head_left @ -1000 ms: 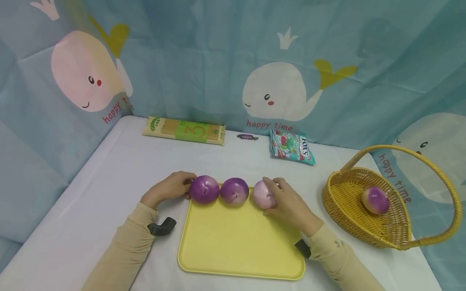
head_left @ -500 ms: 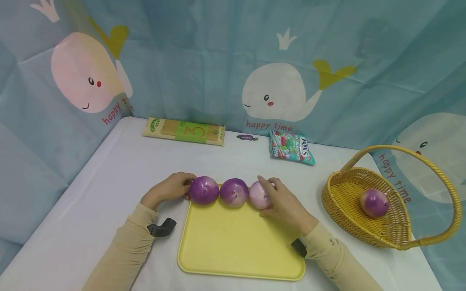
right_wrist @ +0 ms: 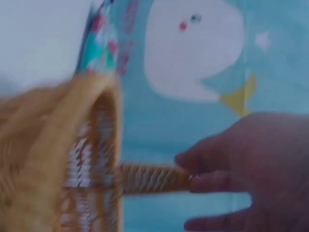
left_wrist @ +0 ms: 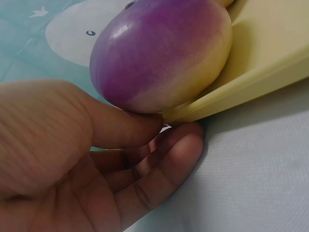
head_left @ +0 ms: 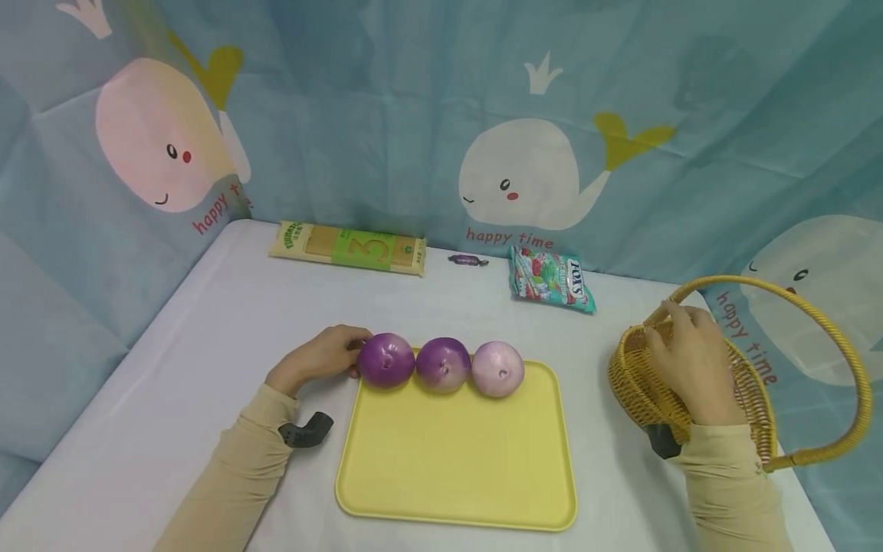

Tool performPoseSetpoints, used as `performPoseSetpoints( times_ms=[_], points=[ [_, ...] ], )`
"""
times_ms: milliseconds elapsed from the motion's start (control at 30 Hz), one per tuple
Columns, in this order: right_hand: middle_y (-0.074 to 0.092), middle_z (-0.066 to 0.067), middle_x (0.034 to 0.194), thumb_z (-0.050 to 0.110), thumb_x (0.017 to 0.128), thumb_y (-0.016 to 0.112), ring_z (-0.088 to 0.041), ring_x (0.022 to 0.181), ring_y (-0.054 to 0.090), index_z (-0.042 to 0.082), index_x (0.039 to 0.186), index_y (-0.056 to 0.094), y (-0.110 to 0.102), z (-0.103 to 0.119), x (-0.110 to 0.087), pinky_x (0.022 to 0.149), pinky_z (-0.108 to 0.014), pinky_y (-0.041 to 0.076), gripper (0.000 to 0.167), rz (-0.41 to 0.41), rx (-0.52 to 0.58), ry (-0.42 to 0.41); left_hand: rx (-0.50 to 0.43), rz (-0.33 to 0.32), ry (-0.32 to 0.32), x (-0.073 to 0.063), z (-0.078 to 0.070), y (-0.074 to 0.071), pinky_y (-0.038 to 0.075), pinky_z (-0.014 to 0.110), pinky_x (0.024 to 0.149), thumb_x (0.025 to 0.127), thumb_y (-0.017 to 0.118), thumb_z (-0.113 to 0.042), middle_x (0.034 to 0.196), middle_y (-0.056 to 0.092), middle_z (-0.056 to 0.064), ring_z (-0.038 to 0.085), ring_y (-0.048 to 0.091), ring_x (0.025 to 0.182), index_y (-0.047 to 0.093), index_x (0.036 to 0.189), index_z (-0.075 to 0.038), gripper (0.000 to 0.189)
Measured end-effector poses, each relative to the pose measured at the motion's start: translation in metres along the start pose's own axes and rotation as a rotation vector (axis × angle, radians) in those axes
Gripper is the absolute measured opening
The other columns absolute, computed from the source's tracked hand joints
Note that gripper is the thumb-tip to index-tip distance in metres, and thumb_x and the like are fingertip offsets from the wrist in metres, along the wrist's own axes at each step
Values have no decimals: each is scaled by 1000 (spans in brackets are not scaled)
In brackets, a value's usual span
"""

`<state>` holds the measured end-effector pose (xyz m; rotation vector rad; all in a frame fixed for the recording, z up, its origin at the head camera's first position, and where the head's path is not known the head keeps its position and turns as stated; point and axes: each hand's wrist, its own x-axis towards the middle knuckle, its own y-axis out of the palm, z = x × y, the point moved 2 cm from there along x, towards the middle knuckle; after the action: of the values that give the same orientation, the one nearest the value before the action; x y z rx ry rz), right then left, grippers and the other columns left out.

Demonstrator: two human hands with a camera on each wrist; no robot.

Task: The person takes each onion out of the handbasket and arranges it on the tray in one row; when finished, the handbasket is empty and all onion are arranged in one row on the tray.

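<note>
left hand (head_left: 323,354) pinches the yellow tray (head_left: 455,468) at its rim; right hand (head_left: 695,368), fingers apart, hangs over the basket (head_left: 631,389).

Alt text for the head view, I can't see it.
A right hand is over a wicker basket; the left hand is beside three round purple and white vegetables lined along the far edge of a yellow tray. Farther back lie a long packet, a wrapped candy and a FOX'S bag.
</note>
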<state>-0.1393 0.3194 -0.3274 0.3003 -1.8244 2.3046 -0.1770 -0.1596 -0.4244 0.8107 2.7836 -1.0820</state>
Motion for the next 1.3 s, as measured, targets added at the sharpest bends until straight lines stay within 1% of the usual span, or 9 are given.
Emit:
performPoseSetpoints(
  times_ms=[67,333,567,700,833,967,1100,1200,1300],
  points=[
    [43,-48,125,13,94,56,-63,110,43,-13,134,45,-1,-19,-3,86,-73,38,49,5,-59,66,3,1,0,0,0,0,51,28,69,95,49,0,81,65,7,14,62,66,65,116,-1,27],
    [21,-51,134,18,95,47,-70,121,22,-15,138,33,15,-59,-19,88,-78,32,57,378,-146,360,0,6,-9,0,1,1,52,28,71,95,50,0,84,66,7,13,62,66,65,117,-1,27],
    [45,-51,101,20,84,61,-62,97,40,-25,105,48,10,-70,-24,86,-64,28,51,238,-197,292,8,-5,-6,1,0,-1,53,28,70,95,50,1,85,67,8,13,62,66,65,117,-1,27],
    [47,-49,110,26,86,61,-63,102,42,-21,116,44,10,-71,-24,89,-68,30,58,265,-198,351,2,-4,-8,1,0,-1,52,28,70,95,49,1,83,66,7,13,62,66,65,117,-1,27],
    [38,-47,117,27,90,59,-66,104,39,-18,127,38,12,-63,-29,87,-72,35,62,224,-134,397,-9,7,-5,1,1,1,52,28,70,95,49,1,82,65,7,14,62,66,65,117,-1,27],
    [37,-46,122,24,89,62,-63,102,42,-16,133,35,2,-41,-33,84,-71,39,65,77,-82,322,-1,8,11,2,1,2,52,28,70,95,50,1,81,65,6,14,62,67,66,116,-1,27],
    [41,-43,125,24,86,67,-58,106,43,-14,135,38,-14,-3,-32,86,-70,39,68,-68,-11,149,2,1,11,2,1,0,52,28,69,95,50,0,82,66,6,14,62,67,66,116,-1,26],
    [47,-39,124,23,83,71,-54,107,48,-9,136,42,-14,27,-32,84,-69,42,68,-74,46,1,-6,9,4,2,1,0,52,28,70,96,49,0,84,66,7,14,62,68,65,117,-1,27],
    [55,-34,119,23,80,76,-50,102,57,-3,136,47,3,50,-33,82,-65,47,68,-38,67,-143,-9,15,0,1,3,-1,52,28,70,95,49,0,83,66,7,14,61,67,65,117,0,27]
  ],
)
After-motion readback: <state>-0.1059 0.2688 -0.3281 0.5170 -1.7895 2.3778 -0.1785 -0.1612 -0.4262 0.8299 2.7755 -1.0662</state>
